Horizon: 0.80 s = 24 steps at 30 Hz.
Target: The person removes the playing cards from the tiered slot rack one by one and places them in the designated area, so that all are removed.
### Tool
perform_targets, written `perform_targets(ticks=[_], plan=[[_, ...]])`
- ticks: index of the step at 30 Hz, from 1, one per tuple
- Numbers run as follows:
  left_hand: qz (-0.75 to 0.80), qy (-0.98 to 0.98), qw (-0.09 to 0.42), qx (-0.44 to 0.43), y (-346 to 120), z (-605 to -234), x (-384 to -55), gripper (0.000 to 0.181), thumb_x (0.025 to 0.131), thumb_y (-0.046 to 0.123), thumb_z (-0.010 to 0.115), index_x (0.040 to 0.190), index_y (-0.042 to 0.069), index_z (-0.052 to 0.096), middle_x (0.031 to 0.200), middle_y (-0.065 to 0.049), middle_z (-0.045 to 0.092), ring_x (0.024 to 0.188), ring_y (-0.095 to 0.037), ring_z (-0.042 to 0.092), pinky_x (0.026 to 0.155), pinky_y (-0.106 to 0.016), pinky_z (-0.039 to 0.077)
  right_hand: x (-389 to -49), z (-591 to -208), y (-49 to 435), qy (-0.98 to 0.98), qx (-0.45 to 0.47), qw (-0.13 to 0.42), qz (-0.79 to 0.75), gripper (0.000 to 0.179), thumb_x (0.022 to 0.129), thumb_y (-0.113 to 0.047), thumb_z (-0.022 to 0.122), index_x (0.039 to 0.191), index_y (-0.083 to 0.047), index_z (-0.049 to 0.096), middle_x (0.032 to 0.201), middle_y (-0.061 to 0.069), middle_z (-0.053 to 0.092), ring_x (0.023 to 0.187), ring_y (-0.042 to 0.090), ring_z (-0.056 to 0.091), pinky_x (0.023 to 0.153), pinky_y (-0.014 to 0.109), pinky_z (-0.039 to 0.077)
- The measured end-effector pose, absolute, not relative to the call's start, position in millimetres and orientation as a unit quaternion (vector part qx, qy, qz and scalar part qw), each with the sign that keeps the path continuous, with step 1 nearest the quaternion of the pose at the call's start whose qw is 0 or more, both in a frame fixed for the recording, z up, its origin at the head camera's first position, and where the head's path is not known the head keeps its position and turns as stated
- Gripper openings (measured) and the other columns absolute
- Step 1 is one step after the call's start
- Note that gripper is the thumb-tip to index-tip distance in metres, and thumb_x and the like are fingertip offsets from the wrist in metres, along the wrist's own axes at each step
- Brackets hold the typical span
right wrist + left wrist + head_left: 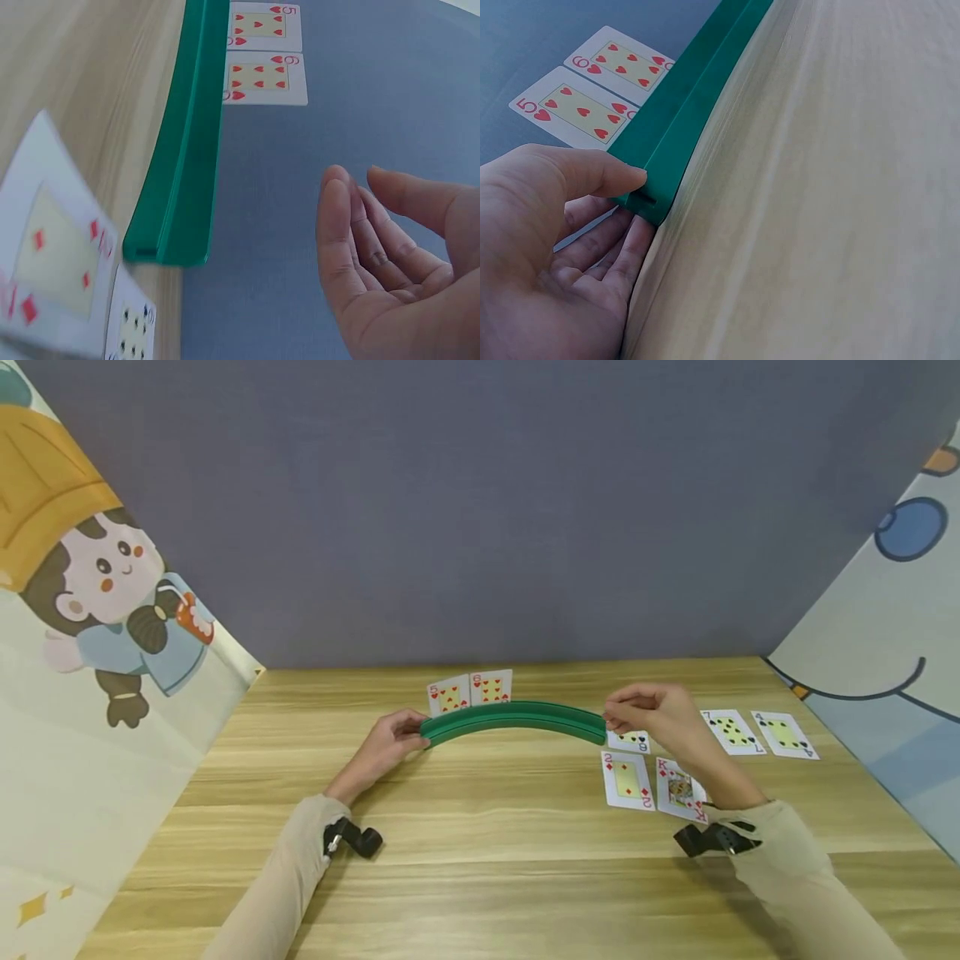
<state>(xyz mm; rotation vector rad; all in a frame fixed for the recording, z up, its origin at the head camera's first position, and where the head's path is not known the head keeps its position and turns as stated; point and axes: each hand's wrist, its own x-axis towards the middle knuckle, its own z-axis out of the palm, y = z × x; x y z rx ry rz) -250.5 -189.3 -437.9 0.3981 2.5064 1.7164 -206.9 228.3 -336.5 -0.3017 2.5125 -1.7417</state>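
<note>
A curved green card holder [517, 717] spans the middle of the table. My left hand [392, 735] pinches its left end, the thumb on top in the left wrist view and the fingers beside and below. Two cards stand upright in its slot near that end: a five of hearts [581, 109] and a six of hearts [622, 61]. My right hand [652, 714] is raised by the holder's right end, overlapping it in the head view. In the right wrist view this hand [397, 262] holds nothing; its fingers are loosely curled, with a gap to the thumb.
Loose cards lie face up at the right: a two of diamonds [628, 781], a king of diamonds [678, 787], a partly hidden black-suited card [628, 740], a black seven [732, 732] and a black four [785, 735]. A grey-blue wall [480, 527] stands behind the table.
</note>
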Motion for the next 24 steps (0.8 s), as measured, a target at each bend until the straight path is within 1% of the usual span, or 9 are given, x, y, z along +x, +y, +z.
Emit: perform_targets(ticks=[4,6,8,11,15,18,20,24], plan=[[0.555,0.820,0.042,0.132,-189.8,-436.8,-250.3,0.036,0.089,0.001,0.068,0.124,-0.005,0.060,0.123,-0.022,0.063,0.111,-0.033,0.062,0.099,-0.038,0.052,-217.5,-337.6,213.4,0.813,-0.104,0.036,-0.572,0.033,0.096,-0.023,0.068,0.116,0.003,0.066,0.098,0.010,0.074,0.086,0.021,0.072,0.080,0.034,0.060],[0.553,0.822,0.046,0.129,-190.8,-436.4,-251.0,0.036,0.090,0.000,0.067,0.125,-0.007,0.059,0.124,-0.024,0.062,0.112,-0.034,0.061,0.099,-0.040,0.052,-223.4,-339.4,205.8,0.804,-0.115,0.033,-0.583,0.032,0.095,-0.021,0.069,0.116,0.003,0.066,0.097,0.011,0.074,0.087,0.022,0.072,0.081,0.038,0.060],[0.550,0.824,0.048,0.127,-191.4,-436.0,-251.7,0.036,0.090,-0.001,0.066,0.125,-0.008,0.058,0.124,-0.025,0.062,0.112,-0.035,0.061,0.098,-0.040,0.052,-229.5,-341.5,198.7,0.798,-0.121,0.028,-0.590,0.030,0.095,-0.019,0.069,0.115,0.004,0.066,0.097,0.012,0.074,0.087,0.025,0.072,0.082,0.042,0.060],[0.553,0.822,0.049,0.127,-191.1,-436.5,-252.4,0.038,0.090,-0.001,0.067,0.126,-0.008,0.058,0.125,-0.025,0.061,0.113,-0.036,0.061,0.099,-0.041,0.052,-236.9,-341.9,188.2,0.797,-0.125,0.017,-0.590,0.027,0.094,-0.016,0.069,0.113,0.003,0.066,0.095,0.009,0.073,0.088,0.026,0.071,0.083,0.043,0.060],[0.559,0.817,0.044,0.134,-188.3,-436.2,-252.2,0.038,0.088,-0.002,0.068,0.125,-0.006,0.059,0.124,-0.024,0.062,0.113,-0.035,0.061,0.100,-0.039,0.052,-246.7,-339.2,173.5,0.794,-0.129,0.001,-0.594,0.024,0.094,-0.014,0.069,0.111,0.003,0.068,0.093,0.008,0.072,0.085,0.022,0.071,0.083,0.042,0.060],[0.561,0.815,0.042,0.136,-187.2,-435.6,-252.2,0.038,0.087,-0.002,0.068,0.123,-0.006,0.060,0.123,-0.023,0.062,0.112,-0.034,0.062,0.099,-0.039,0.052,-252.7,-336.7,161.7,0.787,-0.138,-0.008,-0.602,0.024,0.094,-0.011,0.069,0.112,0.005,0.067,0.094,0.012,0.071,0.082,0.018,0.070,0.083,0.044,0.060],[0.561,0.816,0.040,0.135,-187.4,-435.8,-251.8,0.037,0.087,-0.002,0.068,0.123,-0.005,0.060,0.123,-0.022,0.063,0.111,-0.034,0.062,0.099,-0.038,0.053,-256.3,-336.0,153.9,0.783,-0.142,-0.010,-0.606,0.025,0.094,-0.010,0.068,0.113,0.008,0.067,0.095,0.014,0.071,0.081,0.017,0.069,0.081,0.041,0.060],[0.559,0.818,0.042,0.129,-187.9,-436.5,-250.5,0.037,0.087,0.000,0.069,0.123,-0.003,0.061,0.122,-0.020,0.063,0.110,-0.031,0.063,0.097,-0.037,0.054,-263.5,-338.3,139.7,0.775,-0.141,-0.011,-0.615,0.027,0.094,-0.009,0.068,0.113,0.009,0.066,0.097,0.018,0.071,0.082,0.020,0.069,0.082,0.041,0.060]])
